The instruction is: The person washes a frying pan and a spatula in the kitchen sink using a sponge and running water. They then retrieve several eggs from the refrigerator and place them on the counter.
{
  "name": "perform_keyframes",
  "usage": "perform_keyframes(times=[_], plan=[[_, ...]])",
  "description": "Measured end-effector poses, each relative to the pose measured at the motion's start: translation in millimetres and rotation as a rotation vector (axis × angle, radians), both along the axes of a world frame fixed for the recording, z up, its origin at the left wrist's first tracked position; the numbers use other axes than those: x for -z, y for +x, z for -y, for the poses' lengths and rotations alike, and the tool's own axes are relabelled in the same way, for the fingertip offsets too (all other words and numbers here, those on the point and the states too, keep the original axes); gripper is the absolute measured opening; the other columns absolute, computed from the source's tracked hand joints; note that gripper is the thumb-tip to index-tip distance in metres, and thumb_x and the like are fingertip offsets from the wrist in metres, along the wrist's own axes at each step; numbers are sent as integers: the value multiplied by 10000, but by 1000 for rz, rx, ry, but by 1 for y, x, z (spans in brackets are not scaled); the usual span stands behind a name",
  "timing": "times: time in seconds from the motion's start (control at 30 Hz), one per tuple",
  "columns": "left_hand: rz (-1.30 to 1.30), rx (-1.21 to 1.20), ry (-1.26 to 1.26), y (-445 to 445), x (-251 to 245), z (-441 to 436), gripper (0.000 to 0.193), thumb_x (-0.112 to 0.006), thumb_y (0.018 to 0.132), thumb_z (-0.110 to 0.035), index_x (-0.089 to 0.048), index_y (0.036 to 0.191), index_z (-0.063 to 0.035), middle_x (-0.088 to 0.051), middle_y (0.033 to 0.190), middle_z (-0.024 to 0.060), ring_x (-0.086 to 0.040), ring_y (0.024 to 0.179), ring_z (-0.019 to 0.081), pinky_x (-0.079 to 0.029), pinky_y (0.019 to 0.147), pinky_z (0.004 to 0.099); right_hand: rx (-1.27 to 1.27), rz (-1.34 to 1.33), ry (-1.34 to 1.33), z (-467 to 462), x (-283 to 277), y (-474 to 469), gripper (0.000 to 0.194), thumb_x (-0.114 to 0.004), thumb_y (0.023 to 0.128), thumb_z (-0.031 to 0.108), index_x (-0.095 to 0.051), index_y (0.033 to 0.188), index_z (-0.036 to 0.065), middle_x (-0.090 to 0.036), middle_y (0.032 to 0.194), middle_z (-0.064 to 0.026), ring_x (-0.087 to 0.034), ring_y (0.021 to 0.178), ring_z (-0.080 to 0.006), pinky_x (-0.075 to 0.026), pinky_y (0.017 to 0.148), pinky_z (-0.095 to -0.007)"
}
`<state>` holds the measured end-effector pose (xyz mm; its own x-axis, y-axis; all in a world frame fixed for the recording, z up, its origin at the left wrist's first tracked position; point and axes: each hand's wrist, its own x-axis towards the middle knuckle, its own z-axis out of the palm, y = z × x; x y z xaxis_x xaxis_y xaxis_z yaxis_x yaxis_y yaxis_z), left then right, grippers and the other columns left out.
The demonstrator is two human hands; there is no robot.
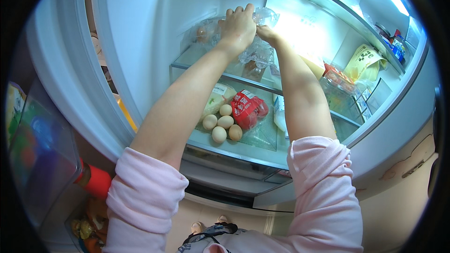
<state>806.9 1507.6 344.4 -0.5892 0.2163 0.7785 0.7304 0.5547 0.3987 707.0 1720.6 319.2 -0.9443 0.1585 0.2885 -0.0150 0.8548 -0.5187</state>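
Both my hands reach into an open refrigerator, above its glass middle shelf. A clear plastic egg carton is between them, with its raised lid part behind the fingers. My left hand grips the carton from above, knuckles up. My right hand holds it close beside the left; its fingertips are partly hidden. A brown egg shows through clear plastic at the left. Below, several loose eggs lie in a cluster on the lower shelf.
Behind the eggs lie a red-printed bag of red produce and a bagged pale vegetable. A white bottle is near my right forearm. Clear containers and a yellow packet stand right. The open door is left.
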Motion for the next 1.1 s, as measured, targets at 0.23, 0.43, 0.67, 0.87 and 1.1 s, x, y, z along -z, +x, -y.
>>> perform_keyframes(times=[0.23,0.43,0.67,0.87,1.1], plan=[[27,-19,26,-4,-5,-1,258,-500,840,-175,-497,1093,-122,-575,1114,101,-496,1072,344,-407,840,558,112,39,-158,-6,-8,-16,520,-592,794,425,-608,1108,11,-614,1065,-182,-571,1002,-325,-443,882,-395],[10,-24,80,-3,-4,-2,218,-513,848,-181,-497,1057,-120,-584,1095,96,-510,1040,352,-423,809,536,273,-42,-4,-2,-12,-19,589,-702,698,543,-666,912,-5,-648,811,-156,-620,714,-259,-488,641,-374],[87,14,77,-3,-9,-1,241,-518,886,-221,-499,1089,-91,-567,1112,111,-491,1094,320,-399,845,571,265,-10,-69,-17,-9,-15,503,-738,676,487,-639,720,-4,-603,644,-107,-542,513,-190,-454,492,-342],[79,5,138,-8,-12,-3,221,-511,893,-227,-508,1064,-87,-583,1081,106,-507,1070,330,-408,830,570,284,-126,-185,-24,-2,-26,487,-787,639,427,-629,743,-22,-619,642,-111,-593,533,-203,-476,524,-337],[95,0,166,-14,-15,-6,230,-499,898,-242,-514,1071,-91,-586,1083,102,-511,1071,333,-416,821,564,206,-379,-275,-21,2,-18,456,-768,614,365,-617,762,-39,-635,669,-125,-623,576,-195,-493,537,-329]])
